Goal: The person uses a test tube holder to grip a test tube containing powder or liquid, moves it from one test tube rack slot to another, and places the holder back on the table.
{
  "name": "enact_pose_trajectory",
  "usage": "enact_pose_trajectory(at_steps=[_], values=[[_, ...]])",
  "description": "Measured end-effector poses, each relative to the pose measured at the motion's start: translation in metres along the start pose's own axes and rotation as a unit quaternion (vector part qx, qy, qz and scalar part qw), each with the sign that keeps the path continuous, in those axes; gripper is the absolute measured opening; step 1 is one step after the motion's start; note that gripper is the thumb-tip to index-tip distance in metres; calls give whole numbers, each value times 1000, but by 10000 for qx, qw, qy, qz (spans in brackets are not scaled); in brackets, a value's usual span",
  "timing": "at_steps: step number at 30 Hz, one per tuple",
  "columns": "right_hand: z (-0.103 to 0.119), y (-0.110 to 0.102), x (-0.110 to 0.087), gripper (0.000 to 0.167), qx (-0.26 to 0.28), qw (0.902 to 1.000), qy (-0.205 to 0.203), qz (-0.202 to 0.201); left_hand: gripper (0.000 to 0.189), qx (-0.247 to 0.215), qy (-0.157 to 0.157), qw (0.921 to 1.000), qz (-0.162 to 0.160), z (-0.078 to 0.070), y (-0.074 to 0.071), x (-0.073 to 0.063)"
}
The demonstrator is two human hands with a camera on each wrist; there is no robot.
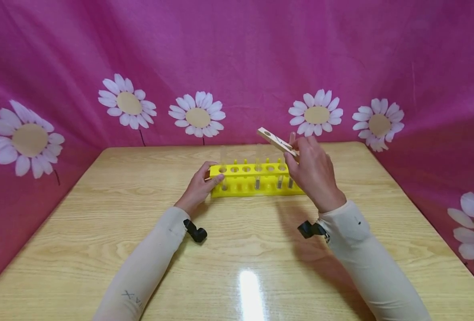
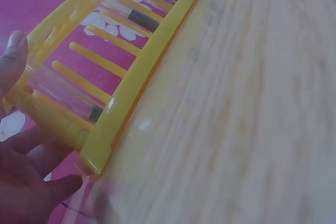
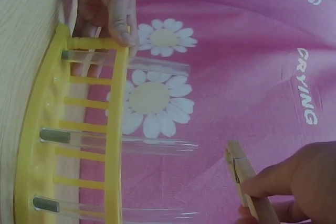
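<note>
A yellow test tube rack (image 1: 241,174) stands on the table, with several clear test tubes in it. My left hand (image 1: 198,189) grips the rack's left end, thumb (image 2: 13,59) on the top bar and fingers around the end post. One test tube (image 3: 157,64) stands right by that hand. Dark grey matter (image 2: 143,20) sits in the bottoms of the tubes. My right hand (image 1: 315,171) pinches a wooden test tube clamp (image 1: 274,140) above the rack's right end. The clamp tilts up to the left, nothing between its tips. In the head view this hand hides the rack's right end.
A wood-grain table (image 1: 112,232) lies under everything. Behind it and at both sides hangs a magenta cloth (image 1: 245,67) printed with white daisies. Black straps (image 1: 196,232) dangle from both sleeves near the wrists.
</note>
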State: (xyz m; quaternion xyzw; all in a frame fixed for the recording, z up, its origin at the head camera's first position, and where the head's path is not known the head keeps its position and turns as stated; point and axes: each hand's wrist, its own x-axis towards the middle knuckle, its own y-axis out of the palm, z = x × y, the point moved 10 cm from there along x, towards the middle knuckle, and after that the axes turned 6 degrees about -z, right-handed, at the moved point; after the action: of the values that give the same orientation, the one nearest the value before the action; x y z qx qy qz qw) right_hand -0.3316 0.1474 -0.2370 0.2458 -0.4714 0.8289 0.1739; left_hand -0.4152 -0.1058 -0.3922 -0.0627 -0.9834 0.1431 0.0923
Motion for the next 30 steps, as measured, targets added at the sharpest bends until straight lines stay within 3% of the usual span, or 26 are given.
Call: enact_pose_trajectory(at_steps=[13,21,30], values=[[2,5,-2,23,45,9995,-316,67,42,-220,56,9996,184,0,6,-2],[1,7,-2,21,47,9995,-285,92,47,-276,-203,9994,112,5,5,-4],[0,14,-3,20,174,9990,-369,172,56,-329,-167,9993,31,8,3,-8]])
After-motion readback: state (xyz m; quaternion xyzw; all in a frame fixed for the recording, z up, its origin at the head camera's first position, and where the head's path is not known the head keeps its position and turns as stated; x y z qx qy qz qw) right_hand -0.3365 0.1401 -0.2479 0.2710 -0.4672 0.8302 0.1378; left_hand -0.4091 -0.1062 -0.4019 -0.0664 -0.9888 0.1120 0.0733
